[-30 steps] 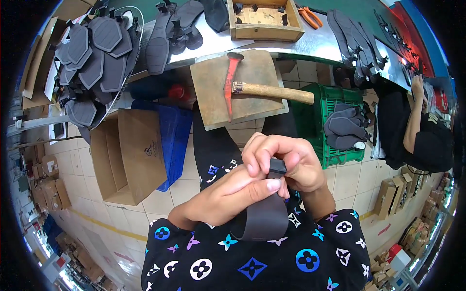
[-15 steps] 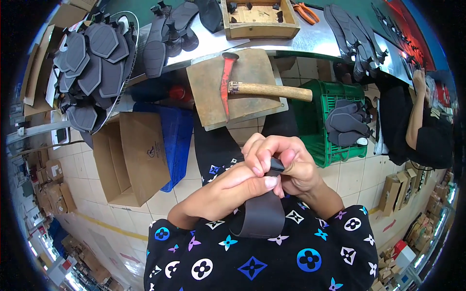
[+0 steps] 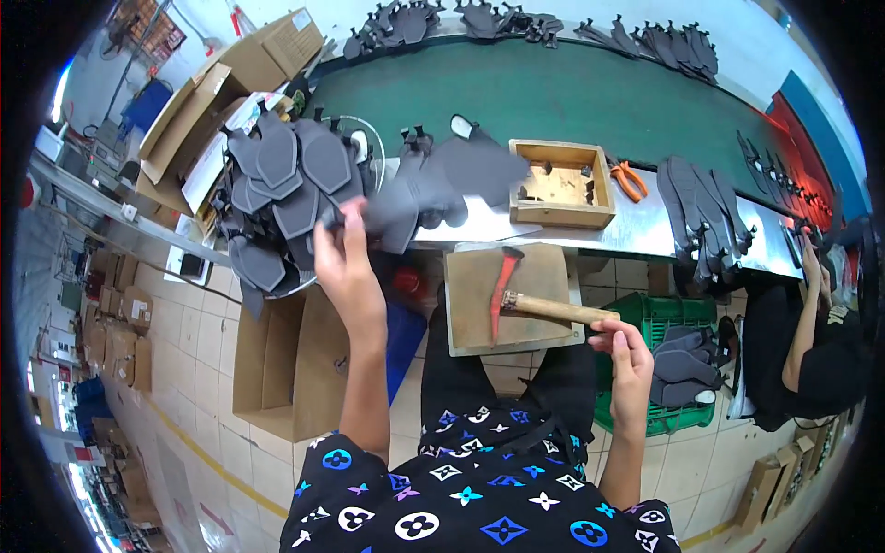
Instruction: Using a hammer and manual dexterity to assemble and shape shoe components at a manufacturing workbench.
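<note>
My left hand (image 3: 348,267) is raised beside the heaped grey pieces, thumb and fingers pinched together. From its fingertips a motion-smeared dark grey flat piece (image 3: 398,198) seems to stretch right, over other pieces on the bench. A hammer (image 3: 502,293) with a red head and wooden handle lies on a brown board (image 3: 470,318) above my lap. At the end of that handle is my right hand (image 3: 629,364), its fingers apart and slightly curled. Whether they touch the wood cannot be made out.
Rounded grey pieces (image 3: 313,166) fill a holder at left, above an open cardboard box (image 3: 267,369). A wooden tray (image 3: 562,217) and orange pliers (image 3: 630,182) sit on the bench's metal edge. A green crate (image 3: 636,318) stands right, near a co-worker's arm (image 3: 800,341).
My hands have parted from in front of my chest. The left went up and left to the heap, the right to the hammer handle. The view has shifted to show more of the bench.
</note>
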`<state>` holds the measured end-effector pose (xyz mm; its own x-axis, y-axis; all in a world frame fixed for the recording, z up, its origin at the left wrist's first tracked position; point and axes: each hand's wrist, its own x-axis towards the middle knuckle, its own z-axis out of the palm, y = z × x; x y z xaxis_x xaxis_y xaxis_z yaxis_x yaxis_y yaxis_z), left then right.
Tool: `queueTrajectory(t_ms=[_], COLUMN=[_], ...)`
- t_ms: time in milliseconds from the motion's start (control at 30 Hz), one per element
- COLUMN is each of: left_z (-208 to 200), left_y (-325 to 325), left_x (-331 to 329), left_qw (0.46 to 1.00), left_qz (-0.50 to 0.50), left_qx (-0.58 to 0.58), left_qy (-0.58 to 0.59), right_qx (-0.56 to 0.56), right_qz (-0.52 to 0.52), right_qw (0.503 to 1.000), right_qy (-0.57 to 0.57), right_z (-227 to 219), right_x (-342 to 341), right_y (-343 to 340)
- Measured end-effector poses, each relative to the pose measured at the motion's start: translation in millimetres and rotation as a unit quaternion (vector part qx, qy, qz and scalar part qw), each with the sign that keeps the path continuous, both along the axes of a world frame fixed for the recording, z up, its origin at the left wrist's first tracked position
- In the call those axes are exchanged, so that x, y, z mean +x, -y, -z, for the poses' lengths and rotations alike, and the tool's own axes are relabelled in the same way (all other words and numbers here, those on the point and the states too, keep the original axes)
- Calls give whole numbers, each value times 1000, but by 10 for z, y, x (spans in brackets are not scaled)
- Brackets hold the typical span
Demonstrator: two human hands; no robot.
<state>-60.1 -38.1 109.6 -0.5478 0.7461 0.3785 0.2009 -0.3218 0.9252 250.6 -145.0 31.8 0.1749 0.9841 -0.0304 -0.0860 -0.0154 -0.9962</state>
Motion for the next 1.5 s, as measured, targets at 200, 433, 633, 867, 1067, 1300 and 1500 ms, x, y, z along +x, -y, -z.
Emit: queueTrajectory(t_ms=[200,433,633,867,1067,1300,1500], left_z=[275,-895,-1001,-695,-573,-230,-143], left_y=[-1101,-188,308,450,230,155,469], left_x=[-523,612,1078,774,-87,541,362], left_qw=[921,854,618,741,826,845,961], left_qz=[-32,510,727,625,520,215,264], left_qx=[-79,70,264,239,207,190,49], left_qy=[-379,-69,139,45,-65,-451,-62], right_qx=[-2,92,109,55,169,25,280], right_qz=[50,222,203,131,85,-378,-110], right_qw=[998,932,779,835,969,832,799], right_qy=[-22,270,584,531,-158,-405,521], right_z=[41,77,194,271,-778,-1175,244], right_x=[162,1217,2386,2295,1271,-506,-476], right_y=[86,-450,-1826,-2584,-2180,-672,-718])
